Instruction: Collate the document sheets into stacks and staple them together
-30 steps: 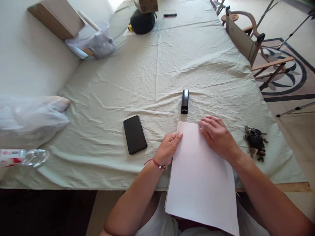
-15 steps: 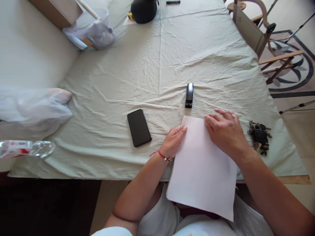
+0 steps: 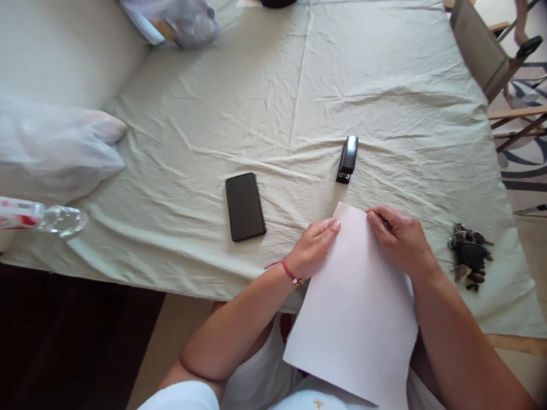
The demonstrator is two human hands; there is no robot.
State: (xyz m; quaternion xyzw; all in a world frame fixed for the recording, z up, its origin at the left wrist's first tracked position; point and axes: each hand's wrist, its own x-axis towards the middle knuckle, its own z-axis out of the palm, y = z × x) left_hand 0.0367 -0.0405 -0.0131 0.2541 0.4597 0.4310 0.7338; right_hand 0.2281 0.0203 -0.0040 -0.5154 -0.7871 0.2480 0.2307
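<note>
Several white sheets of paper (image 3: 354, 307) lie in a stack between my hands, partly over the table's front edge and above my lap. My left hand (image 3: 316, 247) grips the stack's left edge near its far corner, thumb on top. At the far right corner, my right hand (image 3: 399, 239) pinches the paper between thumb and fingers; its fingertips are partly hidden underneath. Just beyond the stack stands a black stapler (image 3: 348, 159), apart from both hands. To the left, a black smartphone (image 3: 245, 206) lies flat on the cloth.
A bunch of keys (image 3: 469, 253) lies right of my right hand. Along the left are a clear plastic bottle (image 3: 62, 220) on its side and a white plastic bag (image 3: 55, 151). Another bag (image 3: 190, 25) sits at the back left. A folding chair (image 3: 478, 48) stands beyond the table's right edge.
My right hand's fingers have gone from lying loosely spread over the paper to pinching its far right corner. The view has tilted downward and turned slightly.
</note>
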